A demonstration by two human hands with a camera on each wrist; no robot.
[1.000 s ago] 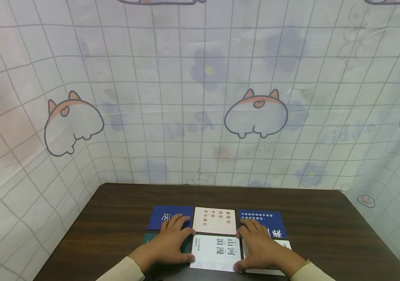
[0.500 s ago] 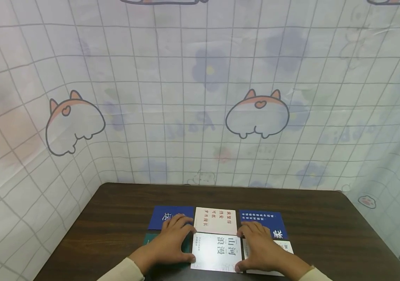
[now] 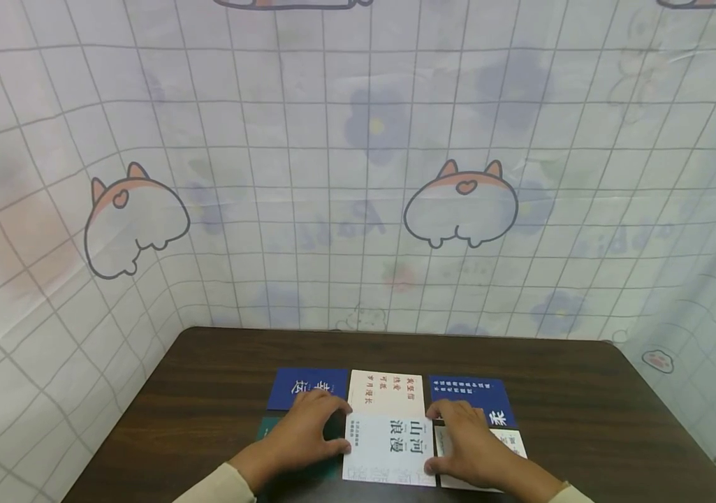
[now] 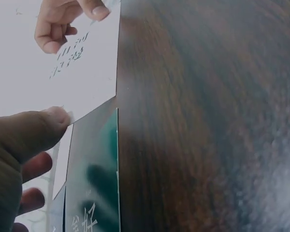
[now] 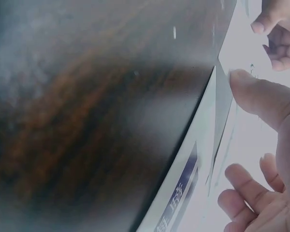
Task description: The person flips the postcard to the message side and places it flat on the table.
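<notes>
A white card (image 3: 383, 447) with grey Chinese lettering lies between my two hands in the head view, its far edge overlapping a cream card (image 3: 388, 392) with red lettering. My left hand (image 3: 304, 434) holds its left edge with thumb and fingers. Along the opposite edge, my right hand (image 3: 466, 447) grips it the same way. In the left wrist view the left thumb (image 4: 48, 124) meets the corner of the white card, which stands raised beside the green card (image 4: 94, 193). The right thumb (image 5: 251, 92) is at its edge in the right wrist view.
Other cards surround it: a blue one (image 3: 285, 392) at far left, another blue one (image 3: 477, 392) at far right, and a whitish card (image 3: 511, 441) partly hidden by the right hand. The dark wooden table (image 3: 163, 433) meets a patterned curtain (image 3: 307, 265) behind.
The white card has risen slightly, its far edge now covering the near part of the cream card. Both hands shifted slightly with it; the left has uncovered more lettering on the left blue card.
</notes>
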